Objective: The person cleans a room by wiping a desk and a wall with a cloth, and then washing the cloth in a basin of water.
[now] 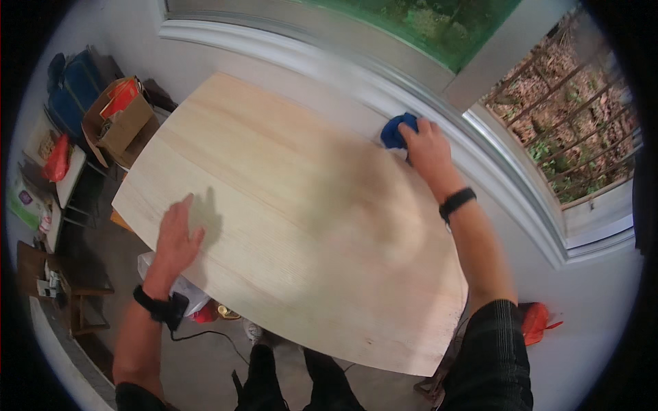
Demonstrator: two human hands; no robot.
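A pale wooden tabletop (257, 205) with curved edges lies before me. At its far right edge, against the wall below the window, my right hand (429, 149) grips a bundled blue cloth (395, 131). My left hand (180, 234) is over the left part of the tabletop, its fingers spread a little and nothing in them; its shadow falls on the wood just beside it. Whether that palm touches the surface I cannot tell. Both wrists wear black bands, and a cable hangs near the left one. A blurred, darker patch covers the right middle of the tabletop.
A window frame (452, 97) with a white sill runs along the wall. Left of the tabletop stand an open cardboard box (128, 128), a blue bag (77, 87) and a wooden chair (77, 293). Plastic bags show below the near edge; a red bag (535, 323) is at the right.
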